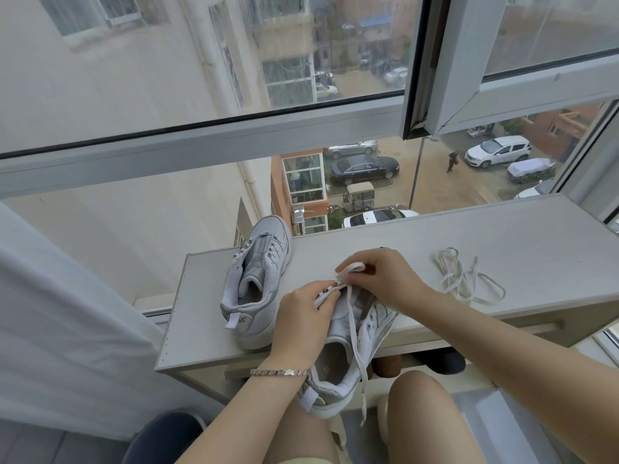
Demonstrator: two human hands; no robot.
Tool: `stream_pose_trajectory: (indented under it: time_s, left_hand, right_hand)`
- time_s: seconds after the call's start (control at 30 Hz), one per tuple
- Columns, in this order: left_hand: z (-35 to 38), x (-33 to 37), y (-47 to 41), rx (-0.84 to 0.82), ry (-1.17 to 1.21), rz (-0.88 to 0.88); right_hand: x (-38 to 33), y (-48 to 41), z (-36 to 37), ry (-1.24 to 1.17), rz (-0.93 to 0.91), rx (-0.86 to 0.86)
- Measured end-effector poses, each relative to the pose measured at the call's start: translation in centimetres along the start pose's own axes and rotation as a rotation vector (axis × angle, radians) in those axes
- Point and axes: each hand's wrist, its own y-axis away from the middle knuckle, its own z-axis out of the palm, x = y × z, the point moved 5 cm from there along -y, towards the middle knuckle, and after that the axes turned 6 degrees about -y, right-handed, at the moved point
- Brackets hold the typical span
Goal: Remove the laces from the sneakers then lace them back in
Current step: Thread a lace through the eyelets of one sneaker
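Note:
A white sneaker (351, 349) lies tilted over the near edge of the white shelf (435, 239), its heel on my lap. My left hand (301, 323) grips its left side near the eyelets. My right hand (378, 276) pinches a loop of white lace (355, 329) above the tongue; the lace's free end hangs down past the heel. A second white sneaker (258, 283) without a lace stands upright on the shelf to the left. A loose white lace (465, 279) lies in a heap to the right.
The shelf runs along a large window (234, 128) with an open sash at the upper right. A white curtain (60, 329) hangs at the left. My bare knees (425, 420) sit below the shelf edge.

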Motion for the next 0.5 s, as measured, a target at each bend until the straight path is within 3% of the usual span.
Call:
stream_pose_trajectory:
  time_s: [0.1,0.27,0.37,0.43,0.5]
  left_hand:
    - [0.0,-0.1,0.1,0.002,-0.011,-0.010]
    - [0.1,-0.3,0.3,-0.005,-0.009,-0.055]
    - [0.2,-0.4,0.3,-0.017,0.004,-0.080]
    - [0.2,-0.2,0.3,-0.019,0.018,-0.075]
    - [0.1,-0.1,0.4,-0.023,0.022,-0.070]
  right_hand:
    - [0.3,0.8,0.3,-0.063,0.033,0.113]
    - [1.3,2.1,0.0,-0.158,0.101,0.162]
    - [-0.4,2.6,-1.7,-0.007,-0.085,0.299]
    - [-2.1,2.3,-1.5,0.185,-0.270,0.186]
    - [-3.0,1.8,0.0,0.344,-0.280,-0.099]
